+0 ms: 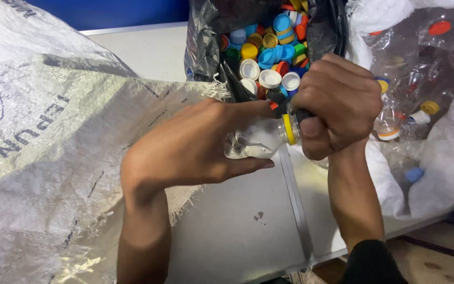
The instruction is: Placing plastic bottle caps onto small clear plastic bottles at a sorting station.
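My left hand (pixel 195 144) grips the body of a small clear plastic bottle (pixel 256 139), held sideways at mid-frame. The bottle has a yellow ring (pixel 289 129) at its neck. My right hand (pixel 337 105) is closed around the bottle's cap end, so the cap itself is hidden inside the fist. Both hands hover over a white surface, just below a black plastic bag (pixel 206 37) filled with several loose bottle caps (pixel 269 52) in blue, yellow, white, red and green.
A large white woven sack (pixel 43 147) fills the left side. At the right, another white sack (pixel 447 152) holds several clear plastic bottles (pixel 421 58). A grey seam (pixel 295 200) runs down the white surface (pixel 227 231).
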